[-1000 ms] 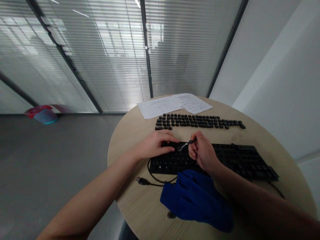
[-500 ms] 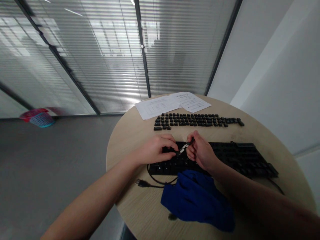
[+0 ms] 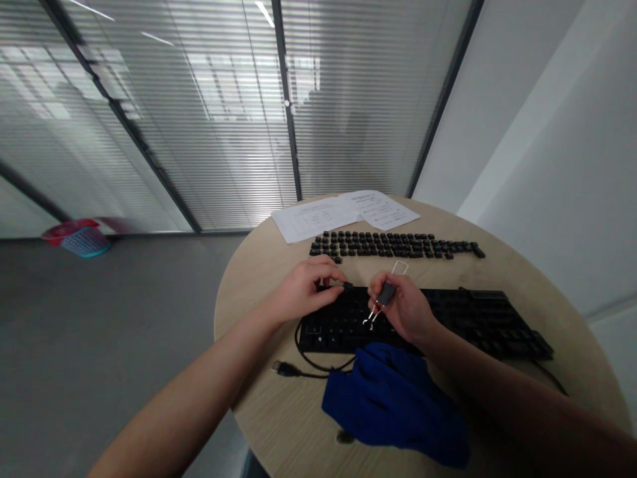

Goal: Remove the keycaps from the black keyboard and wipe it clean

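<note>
A black keyboard (image 3: 472,318) lies on a round wooden table (image 3: 259,265). My left hand (image 3: 303,289) hovers over its left end, fingers pinched on a small black keycap (image 3: 347,286). My right hand (image 3: 405,305) is closed round a wire keycap puller (image 3: 382,297), its wire tips pointing down at the keyboard and its loop sticking up. Rows of removed black keycaps (image 3: 393,243) are laid out on the table beyond the keyboard.
A blue cloth (image 3: 393,405) lies at the near edge in front of the keyboard. The keyboard's cable and USB plug (image 3: 281,367) curl at the left. Two printed sheets (image 3: 343,212) rest at the far edge. A red and blue basket (image 3: 79,238) stands on the floor at left.
The left hand has taken a keycap off the puller and drawn slightly left. The right hand has tipped the puller from slanted to more upright, tips down.
</note>
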A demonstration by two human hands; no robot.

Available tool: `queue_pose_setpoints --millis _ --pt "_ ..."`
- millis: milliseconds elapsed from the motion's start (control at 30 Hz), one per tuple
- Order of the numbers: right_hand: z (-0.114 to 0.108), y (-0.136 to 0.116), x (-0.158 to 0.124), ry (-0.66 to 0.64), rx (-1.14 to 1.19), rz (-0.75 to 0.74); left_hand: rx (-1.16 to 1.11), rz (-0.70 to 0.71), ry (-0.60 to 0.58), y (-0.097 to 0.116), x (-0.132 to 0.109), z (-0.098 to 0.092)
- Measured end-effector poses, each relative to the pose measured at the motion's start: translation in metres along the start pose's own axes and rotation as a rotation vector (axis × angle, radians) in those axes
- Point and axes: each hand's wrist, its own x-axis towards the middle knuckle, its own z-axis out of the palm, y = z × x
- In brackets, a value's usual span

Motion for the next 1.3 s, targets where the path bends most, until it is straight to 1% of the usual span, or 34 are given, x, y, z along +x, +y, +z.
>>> queue_pose_setpoints --millis 100,200,267,333,400,467,533,633,733,833,967,1033,1133,1200,1233,1300 --pt "0.002 -0.01 0.001 -0.041 0.031 -0.048 -0.008 0.006 0.037 -0.001 0.0 0.003" --pt "-0.002 -0.022 0.003 -0.106 -0.003 -0.035 0.011 0.029 0.07 -0.001 0.0 0.006" --pt "-0.006 -0.029 0.004 -0.132 -0.073 -0.016 0.043 0.045 0.082 0.0 -0.001 0.008" --pt "-0.008 -0.034 0.003 -0.124 -0.218 -0.005 0.093 0.079 0.086 0.003 -0.001 0.009" --pt "-0.008 -0.038 0.001 -0.124 -0.427 -0.026 0.147 0.139 0.095 0.006 -0.001 0.011" --pt "-0.006 -0.038 -0.001 -0.166 -0.641 -0.076 0.189 0.2 0.105 0.009 -0.001 0.013" --pt "-0.006 -0.036 -0.002 -0.216 -0.801 -0.115 0.222 0.237 0.104 0.011 -0.002 0.015" --pt "-0.012 -0.029 0.0 -0.234 -0.919 -0.113 0.272 0.256 0.058 0.011 -0.003 0.017" --pt "-0.02 -0.025 0.004 -0.273 -0.943 -0.052 0.352 0.271 -0.005 0.009 -0.004 0.019" --pt "-0.024 -0.028 0.007 -0.339 -0.926 -0.003 0.426 0.296 -0.056 0.01 -0.004 0.02" --pt "-0.021 -0.036 0.004 -0.403 -0.937 0.021 0.486 0.306 -0.136 0.014 -0.003 0.018" --pt "-0.019 -0.04 0.002 -0.398 -0.975 0.016 0.506 0.301 -0.167 0.014 -0.003 0.015" --pt "-0.019 -0.046 0.005 -0.36 -1.064 -0.006 0.51 0.243 -0.145 0.01 -0.002 0.007" --pt "-0.019 -0.049 0.014 -0.314 -1.158 -0.041 0.524 0.142 -0.128 0.004 -0.002 0.0" --pt "-0.019 -0.049 0.021 -0.288 -1.217 -0.064 0.534 0.081 -0.138 0.001 -0.001 -0.002" --pt "-0.018 -0.047 0.039 -0.244 -1.345 -0.105 0.549 -0.035 -0.207 -0.007 -0.001 -0.005"
